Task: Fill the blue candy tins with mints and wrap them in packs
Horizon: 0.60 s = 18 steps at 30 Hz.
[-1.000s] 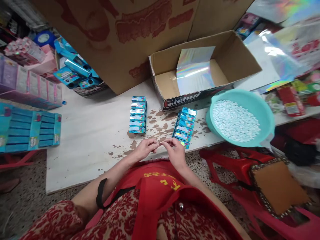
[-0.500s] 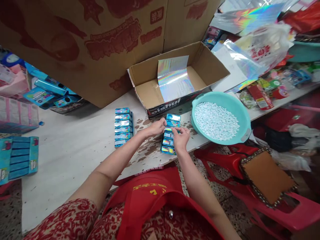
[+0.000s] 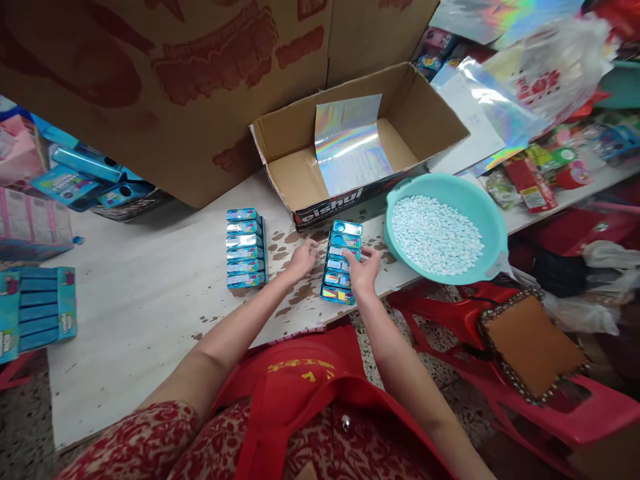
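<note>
A box of small blue tins (image 3: pixel 340 273) stands on the white table, its tins in one column with shiny tops. My right hand (image 3: pixel 364 272) is at the box's right side. Its thumb touches a tin near the middle, and the other fingers stand apart from the thumb. My left hand (image 3: pixel 301 260) is a little left of the box, off the tins. Its fingers are loosely bent, with nothing visible in them. Farther left stands a second box of blue tins (image 3: pixel 245 253). To the right, a turquoise basin (image 3: pixel 495 247) contains many small white pieces (image 3: pixel 435 233).
Behind the tins lies an open cardboard tray (image 3: pixel 290 183) with a shiny holographic sheet (image 3: pixel 350 143) in it. A large carton (image 3: pixel 215 87) rises behind. Blue packages (image 3: pixel 45 310) lie at the left. A red stool (image 3: pixel 450 320) is below right.
My left hand has drawn away leftward from the box of tins. My right hand stays at the box, its thumb still on a tin. The whole view has shifted slightly.
</note>
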### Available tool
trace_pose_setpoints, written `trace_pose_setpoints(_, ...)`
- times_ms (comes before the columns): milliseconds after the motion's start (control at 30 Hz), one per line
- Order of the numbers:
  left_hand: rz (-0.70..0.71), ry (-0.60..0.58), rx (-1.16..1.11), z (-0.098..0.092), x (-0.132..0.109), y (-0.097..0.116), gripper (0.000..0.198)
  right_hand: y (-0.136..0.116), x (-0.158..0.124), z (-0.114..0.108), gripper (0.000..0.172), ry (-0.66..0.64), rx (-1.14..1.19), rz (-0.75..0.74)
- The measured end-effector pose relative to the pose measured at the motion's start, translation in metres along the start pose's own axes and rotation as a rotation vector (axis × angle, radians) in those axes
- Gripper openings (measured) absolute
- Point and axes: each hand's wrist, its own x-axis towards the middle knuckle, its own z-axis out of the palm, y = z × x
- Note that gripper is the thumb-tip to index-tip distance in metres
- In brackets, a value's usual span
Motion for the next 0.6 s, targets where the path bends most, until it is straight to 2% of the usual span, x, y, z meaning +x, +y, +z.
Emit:
trace_pose_setpoints(67, 0.111, 0.024, -0.010, 0.006, -0.010, 0.001, 0.039, -0.001, 0.001, 0.000, 0.042, 0.058, -0.006, 0.047)
trace_pose_setpoints(133, 0.215, -0.052, 0.017, 0.013, -0.019, 0.002, 0.048, -0.003, 0.003, 0.001, 0.041, 0.105, -0.004, 0.083)
trace_pose_setpoints(233, 0.175, -0.194, 0.138, 0.007, -0.033, -0.003, 0.052, -0.010, 0.003, -0.004, 0.034, 0.126, 0.021, 0.096)
trace_pose_setpoints(333, 0.113, -0.240, 0.160, -0.033, -0.061, -0.022, 0.051, -0.025, -0.014, -0.017, 0.034, 0.171, 0.031, 0.054)
trace_pose_setpoints(400, 0.084, -0.298, 0.111, -0.070, -0.094, -0.042, 0.051, -0.040, -0.039, -0.025, 0.033, 0.179, 0.005, -0.075)
trace_pose_setpoints(433, 0.051, -0.368, 0.092, -0.086, -0.113, -0.053, 0.049, -0.048, -0.054, -0.027, 0.031, 0.142, -0.008, -0.163)
trace_pose_setpoints(500, -0.056, -0.485, 0.115, -0.108, -0.152, -0.073, 0.047, -0.064, -0.087, -0.027, 0.024, -0.054, -0.001, -0.294)
trace_pose_setpoints(533, -0.108, -0.518, 0.137, -0.112, -0.169, -0.082, 0.044, -0.071, -0.103, -0.023, 0.020, -0.202, 0.024, -0.323)
trace_pose_setpoints(600, -0.165, -0.494, 0.151, -0.110, -0.193, -0.098, 0.028, -0.076, -0.132, -0.010, 0.015, -0.554, 0.063, -0.354)
